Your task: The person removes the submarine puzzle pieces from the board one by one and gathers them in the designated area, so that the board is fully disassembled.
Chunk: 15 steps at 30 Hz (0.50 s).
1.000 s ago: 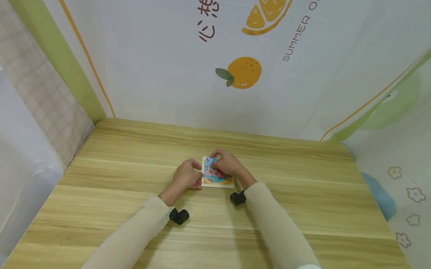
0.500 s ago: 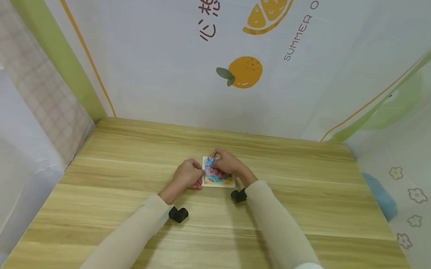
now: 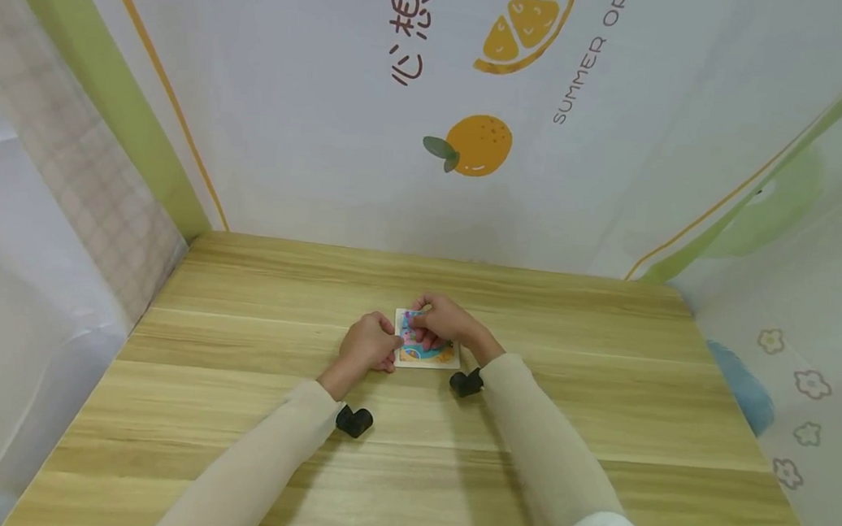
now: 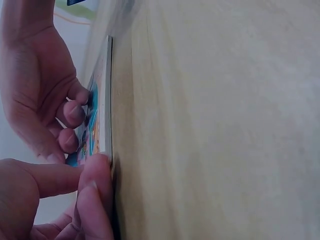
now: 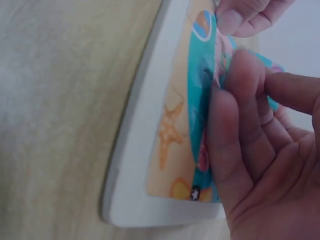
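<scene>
A small picture puzzle board (image 3: pixel 424 363) with a white border lies flat on the wooden table. Its beach print shows a starfish (image 5: pixel 170 131), with thin cut lines running through it. My left hand (image 3: pixel 370 342) pinches the board's left edge, thumb on top and fingers low along the side. Over the upper part of the picture, my right hand (image 3: pixel 448 320) pinches a teal and purple puzzle piece (image 5: pixel 276 68) between thumb and index finger. Its other fingers curl close over the print and hide much of the middle.
Black wrist cameras (image 3: pixel 354 422) sit at both cuffs, low over the wooden table (image 3: pixel 405 490). A white curtain (image 3: pixel 312 141) printed with oranges rises behind the table's far edge, and more cloth hangs at both sides.
My left thumb has shifted slightly right, onto the board's edge. The right hand stays over the picture with almost no movement, and the board lies in the same place.
</scene>
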Each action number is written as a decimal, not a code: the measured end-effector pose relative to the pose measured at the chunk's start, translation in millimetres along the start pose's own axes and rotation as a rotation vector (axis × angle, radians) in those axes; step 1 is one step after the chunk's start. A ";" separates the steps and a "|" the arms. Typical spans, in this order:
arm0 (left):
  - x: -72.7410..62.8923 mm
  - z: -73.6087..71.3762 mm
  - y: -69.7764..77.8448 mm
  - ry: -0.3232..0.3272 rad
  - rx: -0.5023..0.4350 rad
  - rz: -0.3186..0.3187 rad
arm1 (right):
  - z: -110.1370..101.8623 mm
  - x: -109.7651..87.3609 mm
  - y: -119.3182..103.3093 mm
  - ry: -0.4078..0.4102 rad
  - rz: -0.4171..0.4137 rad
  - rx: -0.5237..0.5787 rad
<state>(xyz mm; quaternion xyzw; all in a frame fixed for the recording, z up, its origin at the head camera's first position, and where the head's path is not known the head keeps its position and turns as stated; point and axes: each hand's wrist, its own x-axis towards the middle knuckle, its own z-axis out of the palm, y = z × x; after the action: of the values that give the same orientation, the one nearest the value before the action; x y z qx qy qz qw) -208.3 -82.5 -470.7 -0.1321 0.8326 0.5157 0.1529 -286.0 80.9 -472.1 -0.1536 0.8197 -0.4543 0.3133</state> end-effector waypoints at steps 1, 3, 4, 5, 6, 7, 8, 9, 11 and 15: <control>0.0 0.4 0.1 -0.001 -0.002 0.000 | -0.6 -1.0 -0.2 -0.004 -0.003 0.006; 0.2 0.8 0.5 0.000 -0.008 -0.003 | -1.9 -3.1 -0.6 -0.011 -0.015 0.022; 0.4 0.8 0.7 0.000 -0.009 -0.004 | -2.5 -4.3 -1.0 -0.012 -0.021 0.029; 0.5 0.7 0.8 0.000 -0.012 -0.006 | -3.1 -5.3 -1.2 -0.014 -0.029 0.034; 0.7 0.6 0.9 0.001 -0.011 -0.007 | -3.4 -6.4 -1.5 -0.015 -0.037 0.038; 0.9 0.5 1.3 0.002 -0.014 -0.010 | -3.8 -7.2 -1.7 -0.015 -0.042 0.047; 0.8 0.2 1.5 0.002 -0.013 -0.011 | -4.0 -7.8 -1.6 -0.013 -0.045 0.056; 0.7 0.0 1.9 0.002 -0.008 -0.013 | -4.0 -8.1 -1.4 -0.012 -0.048 0.063; 0.5 -0.5 2.6 -0.001 -0.003 -0.018 | -3.6 -7.8 -0.1 -0.011 -0.047 0.084; 0.6 -1.0 3.6 -0.002 0.001 -0.029 | -2.5 -5.7 2.7 -0.005 -0.051 0.096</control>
<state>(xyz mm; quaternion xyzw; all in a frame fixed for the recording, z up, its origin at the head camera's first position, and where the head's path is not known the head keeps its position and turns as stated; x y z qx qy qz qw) -210.3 -81.9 -467.6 -0.1438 0.8306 0.5132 0.1614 -283.3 87.1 -471.3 -0.1605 0.7919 -0.5006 0.3106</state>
